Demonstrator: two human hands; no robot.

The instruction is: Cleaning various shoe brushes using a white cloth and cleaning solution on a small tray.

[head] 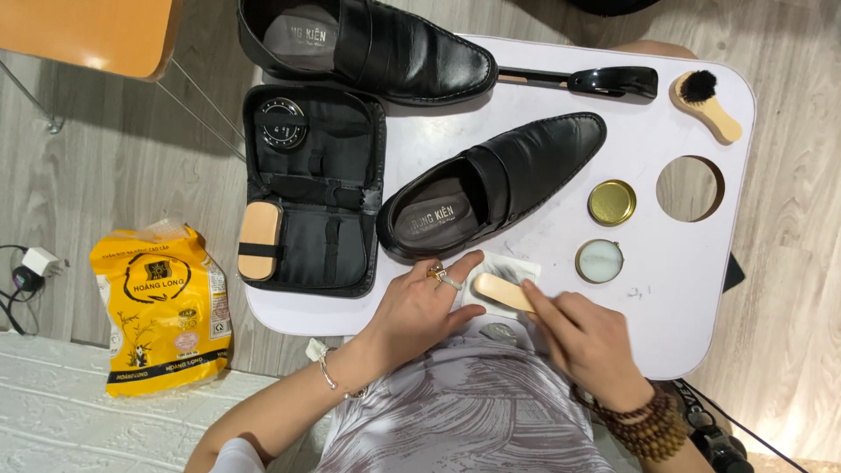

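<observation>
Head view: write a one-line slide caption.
Right hand holds a wooden brush over a white cloth, left hand beside a black loafer.

A floor of pale grey wooden planks (123, 166) is seen under everything, and a strip of white brick-patterned flooring (53, 412) is laid along the bottom left. A small white table with rounded corners and a round hole (701, 263) is set in the middle, and the orange seat of a chair on thin metal legs (96, 31) is seen at the top left. Soft, even light is spread over the floor, with a brighter patch at the bottom right.
</observation>
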